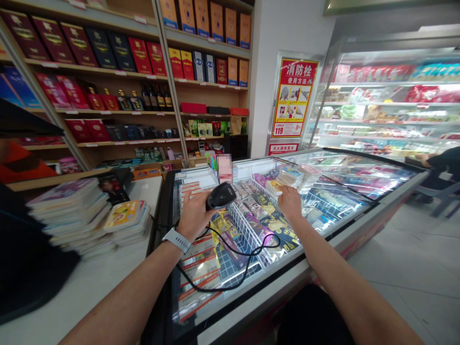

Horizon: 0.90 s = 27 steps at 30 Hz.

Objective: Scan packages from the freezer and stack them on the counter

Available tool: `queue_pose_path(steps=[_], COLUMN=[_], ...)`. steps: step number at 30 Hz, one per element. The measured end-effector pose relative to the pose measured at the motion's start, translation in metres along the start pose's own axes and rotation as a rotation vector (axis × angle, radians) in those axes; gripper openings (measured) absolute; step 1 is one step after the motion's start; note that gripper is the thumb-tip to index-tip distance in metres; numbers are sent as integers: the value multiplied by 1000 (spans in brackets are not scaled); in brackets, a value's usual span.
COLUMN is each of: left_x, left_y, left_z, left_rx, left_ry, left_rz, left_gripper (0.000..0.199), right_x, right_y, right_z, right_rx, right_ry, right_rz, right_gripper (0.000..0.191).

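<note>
left hand [194,215] holding corded barcode scanner [221,196], right hand [290,202] over chest freezer [258,306]

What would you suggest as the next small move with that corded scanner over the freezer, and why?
Probably bring the black scanner in the left hand toward the right hand, which reaches the packets in the wire basket nearby.

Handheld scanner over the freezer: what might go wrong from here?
The black cable loops loosely over the chest freezer, so it might snag on the wire basket or the right hand. The barcode scanner in the left hand could slip down among the packets.
</note>
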<state>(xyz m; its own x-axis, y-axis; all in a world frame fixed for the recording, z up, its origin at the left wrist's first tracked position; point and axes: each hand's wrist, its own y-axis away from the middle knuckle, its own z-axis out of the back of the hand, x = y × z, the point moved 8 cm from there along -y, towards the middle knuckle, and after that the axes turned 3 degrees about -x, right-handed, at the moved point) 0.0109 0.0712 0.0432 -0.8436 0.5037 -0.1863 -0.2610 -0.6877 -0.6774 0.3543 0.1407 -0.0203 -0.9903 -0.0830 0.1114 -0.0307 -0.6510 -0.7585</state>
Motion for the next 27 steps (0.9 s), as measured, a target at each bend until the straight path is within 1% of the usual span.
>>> queue_pose_path(steps=[5, 12, 18, 27], left_x=[-1, 4, 0, -2], left_y=[0, 1, 1, 2], left_z=[1, -4, 0, 2], left_rx=[8, 27, 29, 28], left_ry=[4, 5, 36, 34], left_rz=[13, 41, 31, 46], left_gripper=[28, 27, 26, 26], right_x=[1, 4, 4, 19], right_y=[1, 1, 3, 0], right_z=[1, 2, 2, 7], right_rx=[-38, -56, -88, -85], right_ry=[-54, -99, -122, -175], right_rz=[29, 37, 30, 58], right_gripper=[43, 41, 40, 39])
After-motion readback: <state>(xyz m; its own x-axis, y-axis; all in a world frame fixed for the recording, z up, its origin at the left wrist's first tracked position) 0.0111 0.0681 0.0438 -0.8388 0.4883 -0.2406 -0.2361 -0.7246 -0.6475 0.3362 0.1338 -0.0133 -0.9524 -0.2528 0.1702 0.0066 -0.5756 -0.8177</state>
